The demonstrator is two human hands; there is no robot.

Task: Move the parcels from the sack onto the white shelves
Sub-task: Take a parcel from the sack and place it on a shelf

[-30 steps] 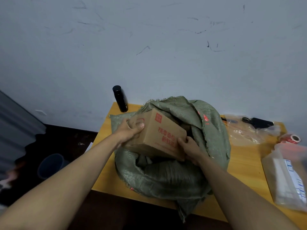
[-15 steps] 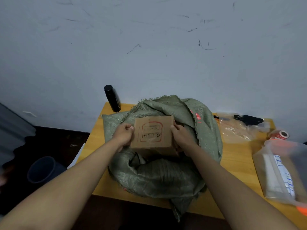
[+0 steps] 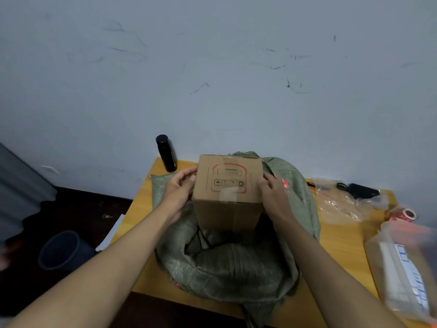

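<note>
A brown cardboard parcel (image 3: 228,192) with red and black print and clear tape hangs upright above the mouth of the green woven sack (image 3: 236,263). My left hand (image 3: 178,195) grips its left side and my right hand (image 3: 274,197) grips its right side. The sack lies slumped and open on a wooden table (image 3: 335,242). What remains inside the sack is hidden in shadow. No white shelves are in view.
A black bottle (image 3: 166,153) stands at the table's back left corner by the wall. Clear plastic bags (image 3: 340,200), a black cable (image 3: 359,190) and a red tape roll (image 3: 405,215) lie to the right. A labelled plastic-wrapped package (image 3: 404,275) sits at the right edge. A dark bucket (image 3: 62,249) stands on the floor.
The parcel came up out of the sack and turned from tilted to upright. Both hands shifted to its sides and raised it higher.
</note>
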